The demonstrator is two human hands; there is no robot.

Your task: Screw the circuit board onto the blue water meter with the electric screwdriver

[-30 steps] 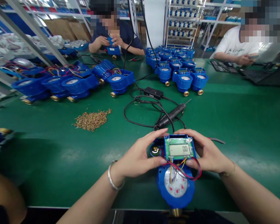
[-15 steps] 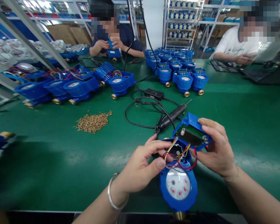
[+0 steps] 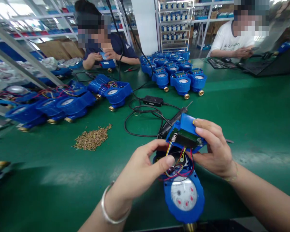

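Here, closest to us: blue water meter (image 3: 183, 193) on green table (image 3: 50, 180), dial face up, just below both hands. Our left hand (image 3: 140, 172) curled over meter's open top, thumb at coloured wires (image 3: 178, 164). Our right hand (image 3: 214, 148) grips display module (image 3: 185, 133), tilted up above meter body, wires trailing down. Beyond hands: electric screwdriver (image 3: 172, 122), black cable loops. Far left of left hand: screw pile (image 3: 91, 138).
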